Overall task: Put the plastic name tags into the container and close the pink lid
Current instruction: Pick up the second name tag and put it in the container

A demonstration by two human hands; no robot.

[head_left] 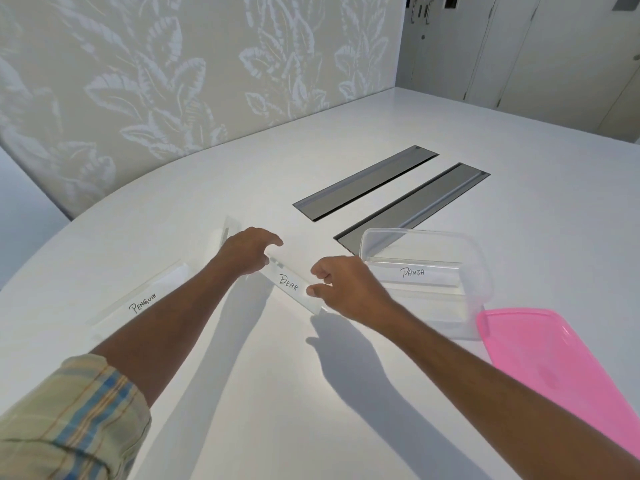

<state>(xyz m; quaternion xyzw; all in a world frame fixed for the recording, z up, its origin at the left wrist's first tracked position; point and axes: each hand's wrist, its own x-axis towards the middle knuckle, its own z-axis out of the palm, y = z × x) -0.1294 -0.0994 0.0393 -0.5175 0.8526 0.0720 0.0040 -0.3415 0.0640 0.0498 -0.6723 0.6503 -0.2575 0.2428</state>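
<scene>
You hold the "Bear" name tag (289, 284) by its two ends, your left hand (247, 252) pinching the far end and your right hand (341, 284) the near one, each grip closed on the tag, likely so the long strip stays level. The clear container (481, 282) stands just right of your right hand, open, the "Panda" tag (414, 273) already inside. The "Penguin" tag (142, 303) lies toward the tabletop's (277, 393) left edge, and the pink lid (557, 362) lies beside the container on its near side.
</scene>
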